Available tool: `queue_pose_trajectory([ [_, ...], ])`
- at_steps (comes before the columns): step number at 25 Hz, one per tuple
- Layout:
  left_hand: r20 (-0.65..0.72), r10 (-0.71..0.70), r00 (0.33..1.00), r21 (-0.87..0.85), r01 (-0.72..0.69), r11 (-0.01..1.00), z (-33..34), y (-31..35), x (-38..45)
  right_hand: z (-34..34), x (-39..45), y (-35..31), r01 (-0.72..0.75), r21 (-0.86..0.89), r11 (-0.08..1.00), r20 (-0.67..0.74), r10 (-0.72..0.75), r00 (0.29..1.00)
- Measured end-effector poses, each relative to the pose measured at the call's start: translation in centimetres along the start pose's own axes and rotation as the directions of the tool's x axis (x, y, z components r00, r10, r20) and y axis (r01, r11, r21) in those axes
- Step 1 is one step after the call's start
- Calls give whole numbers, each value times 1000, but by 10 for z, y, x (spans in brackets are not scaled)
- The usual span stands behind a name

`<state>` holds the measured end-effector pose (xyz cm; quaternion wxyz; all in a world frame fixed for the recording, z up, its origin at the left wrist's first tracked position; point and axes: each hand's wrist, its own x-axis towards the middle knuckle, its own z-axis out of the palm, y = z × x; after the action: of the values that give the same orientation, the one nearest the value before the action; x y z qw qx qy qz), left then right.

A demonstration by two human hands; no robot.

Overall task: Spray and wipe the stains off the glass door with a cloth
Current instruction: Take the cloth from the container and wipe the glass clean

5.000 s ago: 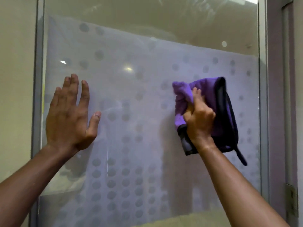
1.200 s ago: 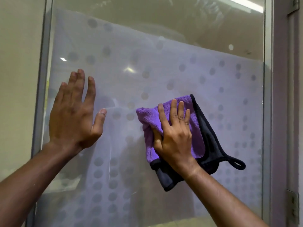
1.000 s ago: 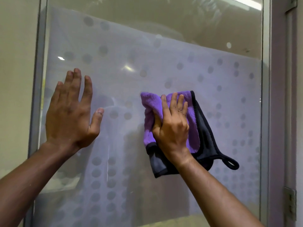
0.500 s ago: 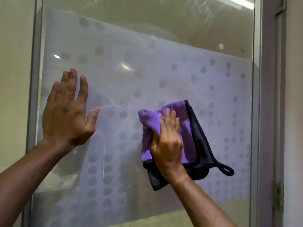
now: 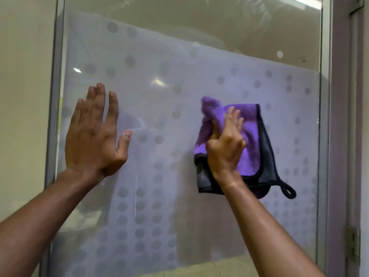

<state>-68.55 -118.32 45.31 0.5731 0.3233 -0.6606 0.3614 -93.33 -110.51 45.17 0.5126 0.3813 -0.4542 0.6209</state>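
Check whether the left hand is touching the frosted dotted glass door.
Cannot tell. In the head view the left hand lies spread flat against the frosted dotted glass door, but from behind no contact or gap shows.

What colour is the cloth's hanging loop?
Black, like the cloth's edging; the hanging loop shows in the head view.

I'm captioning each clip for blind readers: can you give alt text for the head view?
A right hand presses a purple cloth against a frosted, dotted glass door, thumb pinching a fold. The left hand lies flat on the glass nearer the left frame.
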Motion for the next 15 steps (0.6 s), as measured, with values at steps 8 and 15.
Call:
queue_pose_trajectory([
  [8, 16, 14, 1000, -61, -13, 998, 6, -7, 0, -46, -87, 43, 208, 69, 976, 155, -216, 964],
  [15, 15, 15, 1000, -28, -15, 1000, 3, -3, 0, -25, 27, 53, -365, -36, 930, -8, 364, 931],
])
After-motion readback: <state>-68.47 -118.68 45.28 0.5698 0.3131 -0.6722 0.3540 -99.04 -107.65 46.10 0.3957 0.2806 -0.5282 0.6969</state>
